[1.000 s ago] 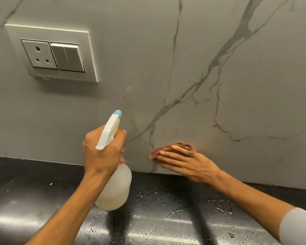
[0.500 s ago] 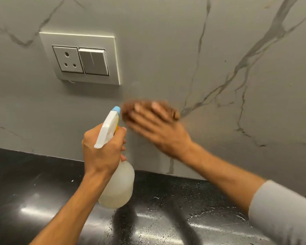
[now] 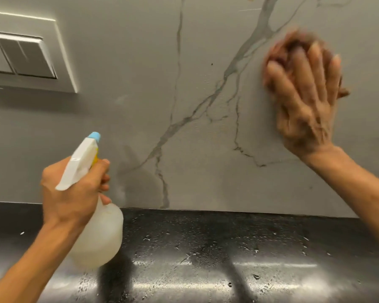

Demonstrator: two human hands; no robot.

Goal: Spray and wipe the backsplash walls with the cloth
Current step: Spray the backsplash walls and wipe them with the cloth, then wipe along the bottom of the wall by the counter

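Observation:
A grey marble-look backsplash wall [image 3: 206, 62] with darker veins fills the upper view. My right hand [image 3: 306, 99] presses a brownish cloth [image 3: 293, 43] flat against the wall at the upper right, fingers straight and spread; the hand is motion-blurred and covers most of the cloth. My left hand [image 3: 74, 191] grips the neck of a translucent white spray bottle [image 3: 101, 237] with a white trigger head and blue nozzle, held above the counter at lower left, nozzle pointing at the wall.
A silver socket-and-switch plate [image 3: 31, 57] sits on the wall at the upper left. Below the wall runs a glossy black countertop [image 3: 206, 259] speckled with water droplets. A damp patch shows on the wall near the bottle.
My right hand has swept the cloth from low on the wall, up past the bottle's nozzle, to the upper right. The left hand keeps the bottle in the same place.

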